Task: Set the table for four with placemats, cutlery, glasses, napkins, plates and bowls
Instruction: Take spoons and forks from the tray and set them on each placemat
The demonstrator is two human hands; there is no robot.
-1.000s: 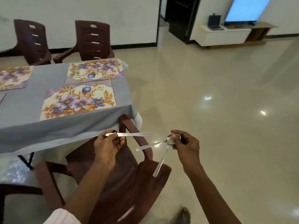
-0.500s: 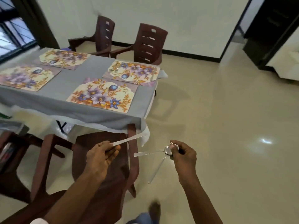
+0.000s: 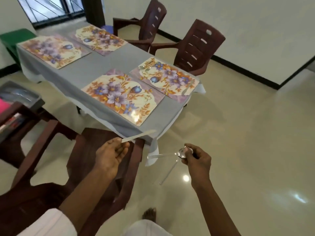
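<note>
4 placemats [image 3: 51, 50] now in my view, table [image 3: 105, 65] closer than 1 s ago. My left hand [image 3: 110, 155] pinches knife [image 3: 138, 136] by table corner, right hand [image 3: 196, 160] grips 2 spoons [image 3: 183, 152] by bowls; nearest mat [image 3: 124, 97] likely next

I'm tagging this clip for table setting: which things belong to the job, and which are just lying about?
Job: floral placemats on the grey-clothed table; flat metal knife pinched in the left hand; two metal utensils gripped in the right hand.
Lying about: brown plastic chairs; green box.
</note>
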